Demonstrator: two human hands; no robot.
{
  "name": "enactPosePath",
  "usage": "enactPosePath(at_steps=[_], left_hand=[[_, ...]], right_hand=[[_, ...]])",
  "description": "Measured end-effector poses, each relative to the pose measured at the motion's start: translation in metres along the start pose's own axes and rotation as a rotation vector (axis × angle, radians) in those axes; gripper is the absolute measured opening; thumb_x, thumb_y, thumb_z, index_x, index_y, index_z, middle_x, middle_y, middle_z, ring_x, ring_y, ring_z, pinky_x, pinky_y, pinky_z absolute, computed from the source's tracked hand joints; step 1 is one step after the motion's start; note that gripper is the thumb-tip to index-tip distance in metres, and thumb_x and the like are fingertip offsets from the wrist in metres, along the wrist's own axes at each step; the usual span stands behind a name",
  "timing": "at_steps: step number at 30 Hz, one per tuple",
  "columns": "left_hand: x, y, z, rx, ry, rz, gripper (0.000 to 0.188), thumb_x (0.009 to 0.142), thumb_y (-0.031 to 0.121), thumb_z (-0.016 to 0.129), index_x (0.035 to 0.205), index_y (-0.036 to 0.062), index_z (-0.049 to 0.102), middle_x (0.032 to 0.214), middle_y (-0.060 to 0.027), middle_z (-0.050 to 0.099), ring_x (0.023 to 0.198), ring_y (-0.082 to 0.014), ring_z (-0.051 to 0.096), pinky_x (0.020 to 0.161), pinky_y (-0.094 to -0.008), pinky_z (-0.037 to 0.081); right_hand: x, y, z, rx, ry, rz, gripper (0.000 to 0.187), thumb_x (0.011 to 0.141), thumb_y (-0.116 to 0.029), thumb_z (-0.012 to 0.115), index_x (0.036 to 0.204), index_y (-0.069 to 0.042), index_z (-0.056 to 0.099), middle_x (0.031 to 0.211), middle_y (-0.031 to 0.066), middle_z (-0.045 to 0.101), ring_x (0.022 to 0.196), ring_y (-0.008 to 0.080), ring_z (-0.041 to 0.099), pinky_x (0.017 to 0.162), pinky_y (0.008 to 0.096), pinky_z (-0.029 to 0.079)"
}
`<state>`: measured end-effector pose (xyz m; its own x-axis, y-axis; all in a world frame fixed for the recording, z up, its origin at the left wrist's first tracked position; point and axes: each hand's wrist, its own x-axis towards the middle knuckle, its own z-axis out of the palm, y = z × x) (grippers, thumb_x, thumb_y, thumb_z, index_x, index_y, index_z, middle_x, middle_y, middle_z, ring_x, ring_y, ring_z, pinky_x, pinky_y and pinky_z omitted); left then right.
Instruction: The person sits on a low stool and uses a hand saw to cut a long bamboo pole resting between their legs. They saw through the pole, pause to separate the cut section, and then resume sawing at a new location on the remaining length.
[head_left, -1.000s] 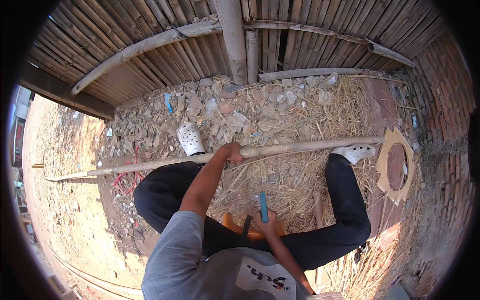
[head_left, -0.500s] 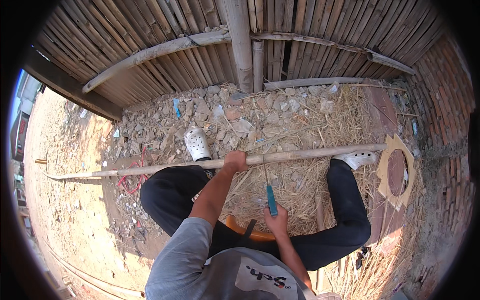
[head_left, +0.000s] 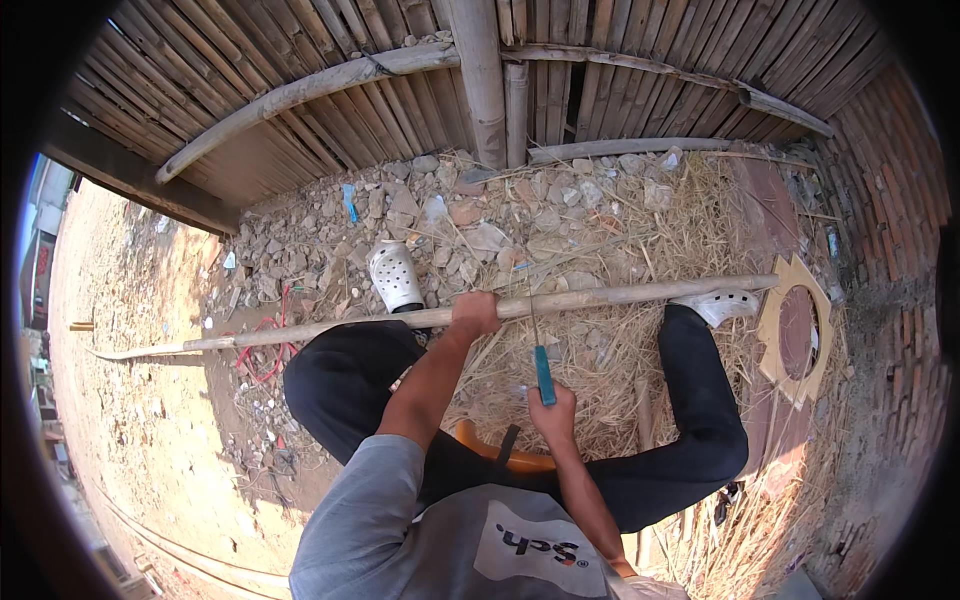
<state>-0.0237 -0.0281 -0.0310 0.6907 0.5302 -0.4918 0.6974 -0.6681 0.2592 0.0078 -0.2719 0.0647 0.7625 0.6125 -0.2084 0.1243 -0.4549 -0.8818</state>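
1. Fence (head_left: 300, 115): slatted, spans far side, with a thick upright post (head_left: 477, 85) near its middle.
2. Brick wall (head_left: 890, 215): right edge of scene.
3. Straw (head_left: 610, 395): loose on ground, centre to right. Rubble (head_left: 400, 207) lies along foot of fence.
4. Pole (head_left: 630, 295): long, pale, lying left to right across scene, far side of the person's knees. Left end thin and slightly bent; right end at left edge of ring, contact cannot be told.
5. Ring (head_left: 768, 350): flat, tan, round hole, notched outer edge; right of right shoe.
6. Shoes: white, holed. Left shoe (head_left: 395, 277) mostly beyond pole; right shoe (head_left: 718, 306) just beside pole's near side.
7. Orange object (head_left: 530, 462): between the legs, partly hidden.
8. Tool (head_left: 543, 375): teal handle, thin blade running far to pole and crossing it just right of left hand. Teeth too small to tell.
9. Left hand (head_left: 476, 313): closed round pole, left of blade.
10. Right hand (head_left: 553, 410): fist closed on tool handle, near side of pole.
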Motion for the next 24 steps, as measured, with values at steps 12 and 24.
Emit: enactPosePath(at_steps=[12,24], left_hand=[[0.007,-0.003,0.006,-0.03,0.021,-0.045,0.035,0.071,0.027,0.066,0.103,0.0128,0.071,0.101,-0.0138,0.071,0.096,-0.03,0.068,0.084,-0.0418,0.054],[0.008,-0.01,0.008,0.0,0.02,-0.004,0.036,0.068,0.023,0.065,0.102,0.0101,0.071,0.099,-0.0167,0.07,0.097,-0.0299,0.068,0.084,-0.0404,0.054]], right_hand=[[0.005,0.013,-0.002,0.129,-0.118,0.044,0.017,0.079,-0.009,0.063,0.067,0.001,0.056,0.055,0.0031,0.051,0.054,0.0074,0.05,0.051,0.0297,0.042],[0.082,-0.211,-0.113,0.577,-0.269,-0.098,0.024,0.085,-0.01,0.068,0.068,-0.007,0.052,0.055,-0.0035,0.047,0.044,0.0056,0.041,0.041,0.0242,0.033]])
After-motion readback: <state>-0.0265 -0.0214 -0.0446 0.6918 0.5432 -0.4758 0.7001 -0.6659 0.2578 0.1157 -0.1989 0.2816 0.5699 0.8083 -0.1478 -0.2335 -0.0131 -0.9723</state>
